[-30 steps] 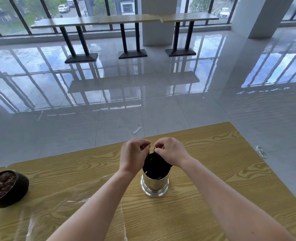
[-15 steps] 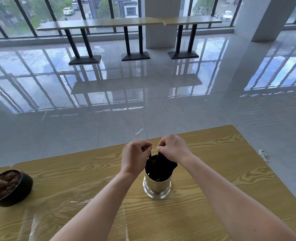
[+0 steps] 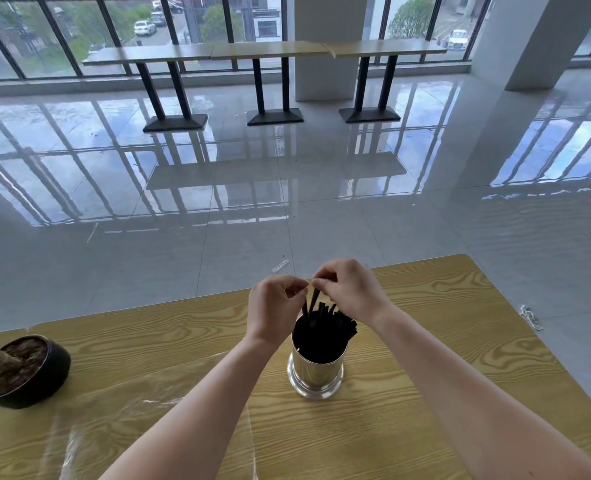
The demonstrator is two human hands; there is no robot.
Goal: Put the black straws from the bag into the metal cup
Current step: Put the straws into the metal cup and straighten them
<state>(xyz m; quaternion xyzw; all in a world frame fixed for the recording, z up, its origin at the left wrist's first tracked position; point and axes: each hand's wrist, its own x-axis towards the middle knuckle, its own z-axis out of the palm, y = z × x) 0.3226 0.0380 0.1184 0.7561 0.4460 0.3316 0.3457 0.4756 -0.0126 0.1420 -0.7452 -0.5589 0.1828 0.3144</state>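
Note:
A shiny metal cup (image 3: 316, 374) stands on the wooden table (image 3: 425, 341), packed with black straws (image 3: 322, 329) that fan out to the right above its rim. Both of my hands hover just over the cup. My left hand (image 3: 273, 310) has its fingertips pinched at the top of one raised straw on the left side of the bundle. Fingers of my right hand (image 3: 351, 292) pinch the tip of another straw that sticks up higher than the rest. The clear plastic bag (image 3: 131, 407) lies flat and crumpled on the table to the left of the cup.
A black bowl-shaped pot (image 3: 27, 372) with soil and a stub of stem sits at the table's left edge. The table's far edge runs just beyond my hands, with glossy tiled floor past it. Long tables (image 3: 263, 51) stand by the windows.
Both hands have lifted a little above the cup. The straws, pressed together under my fingers before, now spread apart, and two stand raised at my fingertips.

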